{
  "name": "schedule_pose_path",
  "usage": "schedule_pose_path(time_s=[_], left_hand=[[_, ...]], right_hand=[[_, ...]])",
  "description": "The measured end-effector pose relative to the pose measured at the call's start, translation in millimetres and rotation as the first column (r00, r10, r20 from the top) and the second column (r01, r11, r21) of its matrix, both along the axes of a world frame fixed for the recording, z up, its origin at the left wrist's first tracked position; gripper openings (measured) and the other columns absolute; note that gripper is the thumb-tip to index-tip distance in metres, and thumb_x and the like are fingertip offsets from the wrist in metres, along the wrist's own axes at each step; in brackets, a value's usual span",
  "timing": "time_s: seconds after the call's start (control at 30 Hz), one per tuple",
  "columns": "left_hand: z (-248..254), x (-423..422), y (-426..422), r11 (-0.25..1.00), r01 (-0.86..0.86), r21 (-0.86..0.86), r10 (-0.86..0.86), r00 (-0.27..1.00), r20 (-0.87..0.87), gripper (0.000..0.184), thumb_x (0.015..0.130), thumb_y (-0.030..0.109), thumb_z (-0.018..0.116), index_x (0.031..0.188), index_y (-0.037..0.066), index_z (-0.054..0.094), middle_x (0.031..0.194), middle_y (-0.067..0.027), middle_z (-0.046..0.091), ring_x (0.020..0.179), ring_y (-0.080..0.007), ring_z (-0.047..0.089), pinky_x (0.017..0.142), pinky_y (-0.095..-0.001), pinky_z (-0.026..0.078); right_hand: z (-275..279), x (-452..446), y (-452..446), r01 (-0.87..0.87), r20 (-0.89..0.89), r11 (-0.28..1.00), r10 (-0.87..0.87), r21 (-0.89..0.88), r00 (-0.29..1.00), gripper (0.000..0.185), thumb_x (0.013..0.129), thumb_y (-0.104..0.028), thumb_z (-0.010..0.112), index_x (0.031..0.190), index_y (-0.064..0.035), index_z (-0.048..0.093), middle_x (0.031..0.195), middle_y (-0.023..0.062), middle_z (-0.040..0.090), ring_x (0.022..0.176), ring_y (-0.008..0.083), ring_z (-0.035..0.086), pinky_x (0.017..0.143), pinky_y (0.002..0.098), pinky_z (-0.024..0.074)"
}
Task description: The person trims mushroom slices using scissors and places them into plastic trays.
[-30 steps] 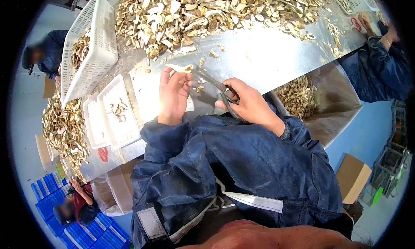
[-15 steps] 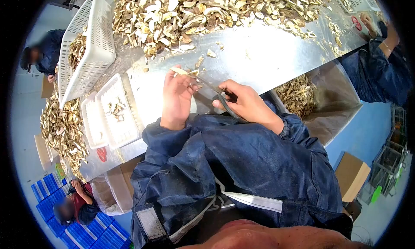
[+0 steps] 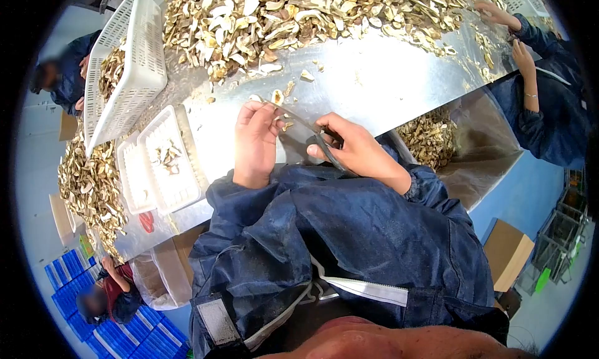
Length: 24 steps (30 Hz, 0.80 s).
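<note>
Scissors (image 3: 326, 152) with dark handles are held in my right hand (image 3: 359, 150), fingers wrapped round the grips and blades pointing up and left. My left hand (image 3: 254, 147) pinches a mushroom slice (image 3: 277, 97), pale with an orange-brown spot, right by the blade tips. Whether the blades touch the slice I cannot tell. Small pieces lie on the metal table (image 3: 221, 134) just beyond my fingers. Farther back spreads a large heap of dried mushroom slices (image 3: 299, 22).
Two white trays (image 3: 201, 172), one with some pieces in it, stand left. Beyond them are a tilted white basket (image 3: 146, 78) and another mushroom heap (image 3: 93, 190). A lined box of slices (image 3: 430, 137) sits below the edge at right. Co-workers are at both sides.
The slice in my left hand has turned so its spotted face shows. At right, a co-worker's arms have reached over the table towards the heap; the red-handled item there is out of sight.
</note>
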<state>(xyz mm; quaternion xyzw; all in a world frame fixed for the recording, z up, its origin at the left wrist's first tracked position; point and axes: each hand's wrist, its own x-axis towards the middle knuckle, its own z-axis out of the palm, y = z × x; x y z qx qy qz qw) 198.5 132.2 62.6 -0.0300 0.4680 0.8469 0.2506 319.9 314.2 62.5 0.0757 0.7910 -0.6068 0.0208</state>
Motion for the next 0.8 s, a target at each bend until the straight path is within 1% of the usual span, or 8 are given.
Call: schedule_pose_path(time_s=[0.03, 0.13, 0.3, 0.4, 0.5, 0.6, 0.7, 0.8], left_hand=[[-1.7, 1.0, 0.3, 1.000, -0.008, 0.010, 0.008, 1.000, 0.007, 0.007, 0.096, 0.001, 0.060, 0.098, 0.007, 0.057, 0.095, -0.0060, 0.064, 0.089, -0.0170, 0.063, 0.077, -0.0301, 0.051], [-7.2, 2.2, -0.1, 0.998, 0.045, 0.038, -0.045, 0.999, -0.013, 0.007, 0.097, 0.000, 0.059, 0.097, 0.007, 0.057, 0.095, -0.0056, 0.064, 0.088, -0.0159, 0.062, 0.078, -0.0297, 0.051], [-8.6, 3.2, 2.2, 0.998, 0.040, 0.038, -0.040, 0.999, -0.014, 0.008, 0.097, 0.000, 0.059, 0.097, 0.007, 0.057, 0.095, -0.0058, 0.064, 0.087, -0.0159, 0.062, 0.078, -0.0303, 0.051], [-8.3, 3.8, 2.8, 0.999, 0.037, 0.033, -0.037, 0.999, 0.004, 0.008, 0.097, 0.000, 0.059, 0.097, 0.007, 0.056, 0.094, -0.0058, 0.064, 0.087, -0.0160, 0.062, 0.077, -0.0305, 0.051], [-8.4, 3.8, 2.8, 0.999, 0.042, 0.016, -0.042, 0.999, 0.015, 0.007, 0.096, 0.001, 0.060, 0.097, 0.007, 0.056, 0.094, -0.0057, 0.063, 0.086, -0.0159, 0.061, 0.077, -0.0307, 0.051], [-10.4, 2.0, 0.4, 0.998, 0.063, 0.001, -0.063, 0.997, 0.037, 0.007, 0.096, 0.001, 0.060, 0.098, 0.007, 0.056, 0.093, -0.0058, 0.063, 0.085, -0.0162, 0.061, 0.076, -0.0308, 0.051], [-14.9, -1.7, -3.1, 0.994, 0.109, -0.011, -0.108, 0.993, 0.055, 0.004, 0.097, 0.005, 0.059, 0.101, 0.007, 0.058, 0.093, -0.0051, 0.063, 0.086, -0.0162, 0.061, 0.076, -0.0300, 0.050], [-14.8, -15.5, -9.4, 0.985, 0.171, -0.007, -0.169, 0.979, 0.115, 0.009, 0.099, 0.009, 0.057, 0.107, 0.006, 0.060, 0.097, -0.0055, 0.064, 0.090, -0.0170, 0.061, 0.077, -0.0297, 0.050]], right_hand=[[0.5, -0.1, -0.4, 0.003, 0.000, 1.000, -0.003, 0.008, 1.000, 0.053, 0.085, -0.045, 0.079, 0.115, -0.0062, 0.061, 0.076, 0.0093, 0.062, 0.070, 0.0223, 0.061, 0.064, 0.0354, 0.0483], [3.6, -0.4, -0.3, 0.007, 0.000, 0.999, -0.007, 0.034, 1.000, 0.051, 0.085, -0.044, 0.079, 0.115, -0.0065, 0.061, 0.076, 0.0095, 0.062, 0.069, 0.0236, 0.062, 0.063, 0.0357, 0.0482], [-2.2, 0.0, -1.9, 0.020, -0.040, 0.999, -0.019, 0.042, 0.999, 0.048, 0.086, -0.043, 0.078, 0.113, -0.0066, 0.061, 0.075, 0.0096, 0.062, 0.067, 0.0251, 0.062, 0.062, 0.0368, 0.0482], [2.0, 1.0, -1.9, 0.005, 0.010, 0.999, -0.005, 0.042, 1.000, 0.047, 0.087, -0.036, 0.079, 0.117, -0.0040, 0.060, 0.079, 0.0071, 0.061, 0.073, 0.0165, 0.058, 0.066, 0.0325, 0.0467], [-0.9, 1.1, -1.7, -0.020, -0.021, 0.994, 0.022, 0.105, 1.000, 0.043, 0.089, -0.034, 0.078, 0.114, -0.0035, 0.060, 0.078, 0.0087, 0.062, 0.072, 0.0180, 0.060, 0.065, 0.0330, 0.0470], [-1.9, 1.9, 4.6, -0.039, -0.016, 0.984, 0.043, 0.172, 0.999, 0.040, 0.090, -0.033, 0.077, 0.112, -0.0031, 0.061, 0.077, 0.0098, 0.062, 0.070, 0.0188, 0.060, 0.064, 0.0326, 0.0468], [-5.3, 3.3, 7.5, -0.053, 0.028, 0.990, 0.050, 0.129, 0.998, 0.038, 0.091, -0.033, 0.076, 0.111, -0.0036, 0.062, 0.076, 0.0072, 0.062, 0.070, 0.0157, 0.058, 0.064, 0.0310, 0.0460], [-17.4, -0.6, 16.1, 0.120, -0.066, 0.989, -0.115, 0.082, 0.991, 0.038, 0.092, -0.034, 0.075, 0.110, -0.0036, 0.063, 0.076, 0.0029, 0.062, 0.071, 0.0121, 0.056, 0.065, 0.0293, 0.0447]])
